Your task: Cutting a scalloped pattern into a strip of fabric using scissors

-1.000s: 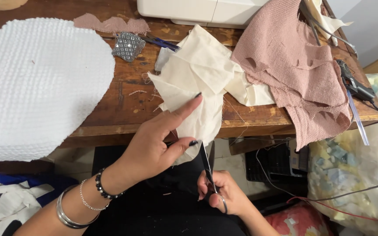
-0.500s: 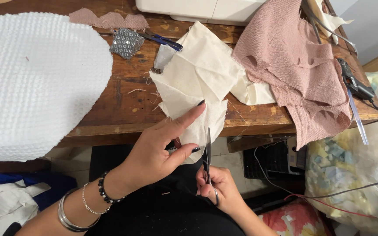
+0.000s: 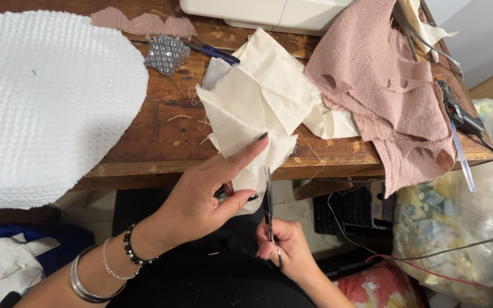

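Observation:
My left hand (image 3: 212,194) pinches the lower edge of a folded cream fabric piece (image 3: 258,108) that hangs over the front edge of the wooden table (image 3: 161,142); the index finger lies flat on the cloth. My right hand (image 3: 283,251) grips black-handled scissors (image 3: 268,199), blades pointing up into the cloth's lower edge just right of my left fingers. Bracelets and a beaded band sit on my left wrist.
A white textured fabric (image 3: 41,102) covers the table's left. Pink knit fabric (image 3: 383,85) drapes over the right edge, next to a glue gun (image 3: 457,117). A silver sequined patch (image 3: 166,54), blue-handled tool (image 3: 212,51) and white sewing machine (image 3: 269,11) sit behind. A plastic bag of scraps (image 3: 457,228) stands at right.
The scissors have moved up from below the cloth into its lower edge. My left hand has kept its hold, shifting slightly right.

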